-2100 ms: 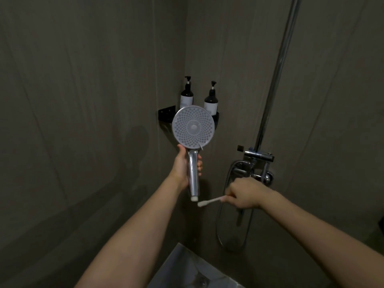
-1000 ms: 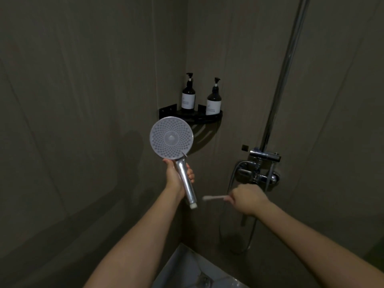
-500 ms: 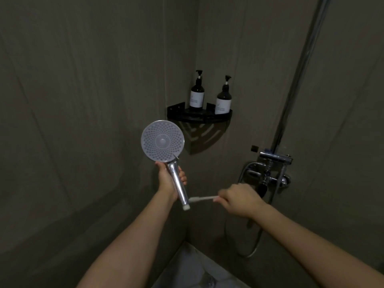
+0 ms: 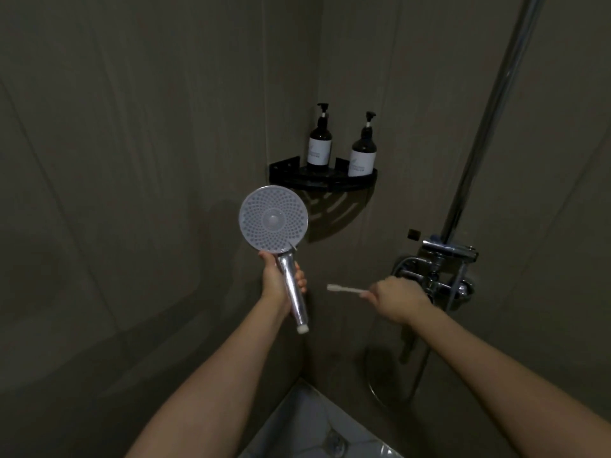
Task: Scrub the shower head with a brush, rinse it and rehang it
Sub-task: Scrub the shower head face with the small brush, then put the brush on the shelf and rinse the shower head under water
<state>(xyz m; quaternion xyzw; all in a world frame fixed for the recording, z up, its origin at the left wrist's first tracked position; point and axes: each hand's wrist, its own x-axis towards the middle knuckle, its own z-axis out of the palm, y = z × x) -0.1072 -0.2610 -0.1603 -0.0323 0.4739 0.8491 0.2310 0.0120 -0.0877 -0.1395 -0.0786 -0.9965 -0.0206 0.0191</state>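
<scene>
Shower head (image 4: 273,223) held upright, nozzle face toward the camera, just below-left of the corner shelf (image 4: 322,182); handle clamped in the left hand (image 4: 281,282). Brush (image 4: 344,289) pinched in the right hand (image 4: 395,297), bristles pointing at the handle but now clear of it, having touched its lower end 0.5 s ago. Probably repositioning toward the nozzle face; rinsing and rehanging not yet begun. 2 pump bottles (image 4: 362,150) on the shelf.
</scene>
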